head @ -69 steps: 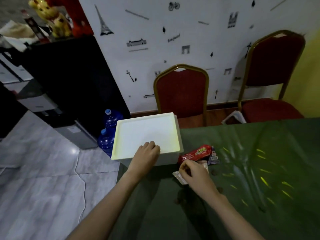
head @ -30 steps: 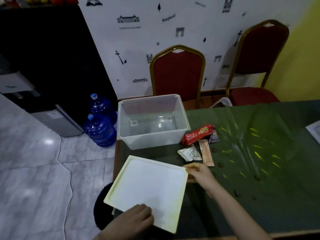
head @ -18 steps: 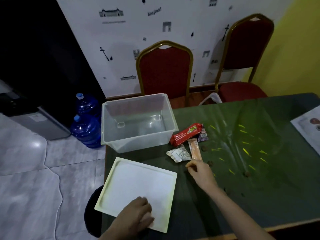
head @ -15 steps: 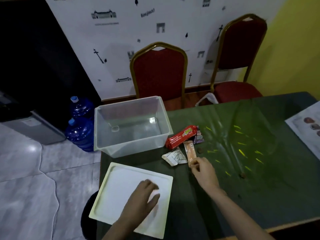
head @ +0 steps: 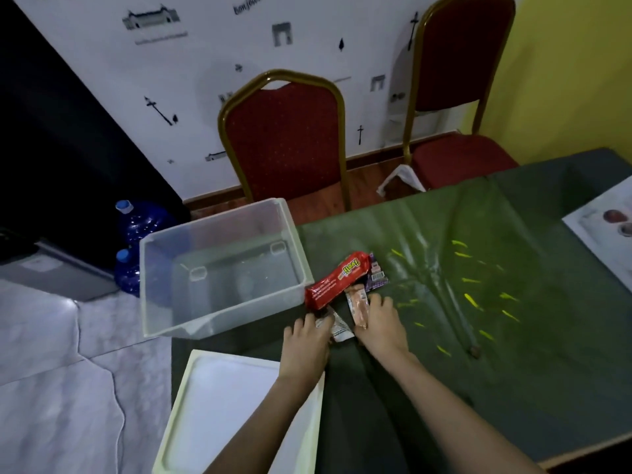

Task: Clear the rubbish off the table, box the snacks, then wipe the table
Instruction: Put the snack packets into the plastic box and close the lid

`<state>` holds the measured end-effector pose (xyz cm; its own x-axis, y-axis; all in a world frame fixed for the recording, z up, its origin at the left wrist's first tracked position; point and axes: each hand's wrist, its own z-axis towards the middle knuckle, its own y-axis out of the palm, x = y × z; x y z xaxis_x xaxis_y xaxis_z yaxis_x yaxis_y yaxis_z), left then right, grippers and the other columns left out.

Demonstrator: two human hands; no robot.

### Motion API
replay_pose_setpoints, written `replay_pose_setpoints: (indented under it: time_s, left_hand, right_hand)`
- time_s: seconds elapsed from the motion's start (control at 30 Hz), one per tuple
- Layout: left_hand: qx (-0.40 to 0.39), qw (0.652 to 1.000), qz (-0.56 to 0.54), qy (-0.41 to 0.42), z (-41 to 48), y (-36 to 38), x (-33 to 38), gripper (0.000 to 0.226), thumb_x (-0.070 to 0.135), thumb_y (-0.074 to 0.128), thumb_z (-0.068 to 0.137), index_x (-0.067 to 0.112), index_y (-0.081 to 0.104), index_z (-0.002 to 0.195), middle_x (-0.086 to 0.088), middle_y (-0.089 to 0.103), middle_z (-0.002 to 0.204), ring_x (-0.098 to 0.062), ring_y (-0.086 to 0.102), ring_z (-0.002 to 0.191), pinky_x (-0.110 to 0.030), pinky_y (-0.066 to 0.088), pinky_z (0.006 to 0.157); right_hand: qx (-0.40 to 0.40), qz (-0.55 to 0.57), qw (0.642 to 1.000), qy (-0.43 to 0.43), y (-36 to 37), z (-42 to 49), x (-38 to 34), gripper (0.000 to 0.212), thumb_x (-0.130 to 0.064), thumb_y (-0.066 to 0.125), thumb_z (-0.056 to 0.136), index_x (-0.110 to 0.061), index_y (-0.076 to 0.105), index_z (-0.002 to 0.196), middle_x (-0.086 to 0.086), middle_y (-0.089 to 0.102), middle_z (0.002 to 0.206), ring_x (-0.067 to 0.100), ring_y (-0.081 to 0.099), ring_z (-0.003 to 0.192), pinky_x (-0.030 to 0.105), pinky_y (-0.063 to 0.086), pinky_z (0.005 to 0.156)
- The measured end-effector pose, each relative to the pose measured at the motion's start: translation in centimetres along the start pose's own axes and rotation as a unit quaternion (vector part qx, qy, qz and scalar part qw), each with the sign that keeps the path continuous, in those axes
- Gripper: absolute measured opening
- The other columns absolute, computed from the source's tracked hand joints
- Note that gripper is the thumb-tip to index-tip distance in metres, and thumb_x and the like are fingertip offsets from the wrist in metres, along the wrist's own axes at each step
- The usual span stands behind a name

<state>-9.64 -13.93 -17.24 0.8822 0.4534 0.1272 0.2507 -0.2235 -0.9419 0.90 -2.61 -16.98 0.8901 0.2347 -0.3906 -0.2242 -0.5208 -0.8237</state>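
An uncovered clear plastic box (head: 219, 213) stands at the left end of the green table (head: 496, 354). Its white lid (head: 222, 405) lies flat near the front left corner. Beside the box lie a red snack packet (head: 338, 285), a purple packet (head: 376, 278), an orange sachet (head: 357, 302) and a silver wrapper (head: 337, 328). My left hand (head: 304, 347) has its fingers closed on the silver wrapper. My right hand (head: 383, 326) pinches the near end of the orange sachet. Both hands are low on the tabletop.
Two red chairs (head: 287, 142) (head: 461, 155) stand behind the table. Blue water bottles (head: 136, 227) sit on the floor left of the box. A printed sheet (head: 602, 230) lies at the right edge. A dark crumb (head: 474, 352) rests on the cloth.
The lid came off the box and was laid on the table's near left. My left hand left the lid and moved to the silver wrapper; my right hand moved forward onto the orange sachet.
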Motion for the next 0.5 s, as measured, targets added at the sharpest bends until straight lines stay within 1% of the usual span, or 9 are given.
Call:
replay_pose_setpoints:
  time_s: [0.07, 0.1, 0.17, 0.23, 0.27, 0.33, 0.4, 0.43, 0.5]
  left_hand:
    - [0.013, 0.996, -0.091, -0.015, -1.2, -1.5, -0.2, 0.048, 0.028, 0.05, 0.095, 0.034, 0.033, 0.139, -0.001, 0.05, 0.133, -0.021, 0.05, 0.119, -0.037, 0.042, 0.101]
    - [0.031, 0.991, -0.129, -0.004, -2.1, -2.7, -0.5, 0.047, 0.032, 0.051, 0.094, 0.035, 0.036, 0.138, 0.002, 0.053, 0.13, -0.017, 0.052, 0.115, -0.033, 0.044, 0.097]
    - [0.095, 0.977, -0.183, 0.049, -4.1, -5.5, -1.7, 0.048, 0.036, 0.056, 0.09, 0.035, 0.041, 0.136, 0.006, 0.057, 0.124, -0.011, 0.054, 0.106, -0.026, 0.049, 0.089]
    - [0.166, 0.955, -0.223, 0.102, -5.6, -8.4, -3.9, 0.049, 0.032, 0.061, 0.087, 0.031, 0.047, 0.134, 0.005, 0.059, 0.116, -0.009, 0.056, 0.099, -0.022, 0.049, 0.083]
    - [0.201, 0.945, -0.232, 0.112, -6.0, -9.6, -5.4, 0.05, 0.028, 0.062, 0.086, 0.028, 0.048, 0.133, 0.004, 0.059, 0.113, -0.008, 0.055, 0.097, -0.02, 0.048, 0.081]
    - [0.243, 0.939, -0.229, 0.084, -5.7, -11.3, -8.5, 0.049, 0.021, 0.066, 0.086, 0.024, 0.05, 0.132, 0.001, 0.058, 0.112, -0.009, 0.053, 0.095, -0.017, 0.045, 0.08]
    - [0.255, 0.944, -0.209, 0.027, -4.4, -12.2, -11.5, 0.048, 0.021, 0.069, 0.086, 0.019, 0.051, 0.131, -0.005, 0.059, 0.116, -0.015, 0.056, 0.096, -0.023, 0.049, 0.081]
    - [0.244, 0.95, -0.196, -0.001, -3.7, -12.3, -12.9, 0.047, 0.022, 0.068, 0.086, 0.016, 0.051, 0.13, -0.008, 0.06, 0.117, -0.02, 0.058, 0.097, -0.029, 0.053, 0.082]
    - [0.19, 0.964, -0.183, -0.046, -2.1, -11.6, -15.1, 0.043, 0.028, 0.065, 0.088, 0.016, 0.05, 0.127, -0.01, 0.061, 0.118, -0.025, 0.06, 0.099, -0.037, 0.054, 0.083]
  right_hand:
    - [-0.006, -0.011, 1.0, -0.008, 0.4, 0.1, 0.2, 0.057, -0.018, 0.075, 0.076, -0.009, 0.041, 0.121, 0.014, 0.046, 0.125, 0.032, 0.051, 0.116, 0.039, 0.047, 0.092]
    - [-0.011, -0.015, 1.0, -0.013, 0.5, 0.2, 0.3, 0.056, -0.017, 0.075, 0.076, -0.009, 0.042, 0.12, 0.015, 0.047, 0.124, 0.032, 0.052, 0.115, 0.04, 0.047, 0.092]
    - [-0.017, -0.028, 0.999, -0.019, 0.3, 0.4, 0.7, 0.052, -0.02, 0.073, 0.075, -0.009, 0.044, 0.117, 0.015, 0.053, 0.121, 0.033, 0.054, 0.113, 0.04, 0.045, 0.091]
    - [-0.011, -0.047, 0.999, -0.022, 0.0, 0.2, 1.1, 0.046, -0.025, 0.071, 0.076, -0.011, 0.049, 0.113, 0.012, 0.059, 0.116, 0.031, 0.056, 0.111, 0.038, 0.044, 0.089]
    - [0.002, -0.049, 0.998, -0.03, -0.1, -0.1, 1.2, 0.041, -0.025, 0.069, 0.076, -0.013, 0.052, 0.111, 0.009, 0.061, 0.112, 0.03, 0.057, 0.109, 0.038, 0.044, 0.088]
    - [0.042, 0.013, 0.998, -0.05, -0.2, -0.9, 1.8, 0.028, -0.018, 0.066, 0.076, -0.017, 0.059, 0.103, 0.004, 0.061, 0.101, 0.026, 0.06, 0.099, 0.038, 0.047, 0.081]
    - [0.056, 0.126, 0.989, -0.052, -0.2, -2.2, 2.1, 0.018, -0.009, 0.066, 0.076, -0.019, 0.061, 0.09, 0.0, 0.061, 0.09, 0.022, 0.061, 0.088, 0.036, 0.047, 0.071]
    - [0.054, 0.177, 0.982, -0.045, -0.3, -2.8, 2.0, 0.017, -0.008, 0.067, 0.077, -0.021, 0.062, 0.085, 0.0, 0.063, 0.087, 0.021, 0.062, 0.084, 0.035, 0.047, 0.068]
    - [0.047, 0.258, 0.965, -0.022, -0.3, -4.2, 2.0, 0.018, -0.007, 0.068, 0.078, -0.023, 0.062, 0.082, 0.0, 0.067, 0.086, 0.019, 0.064, 0.08, 0.042, 0.052, 0.069]
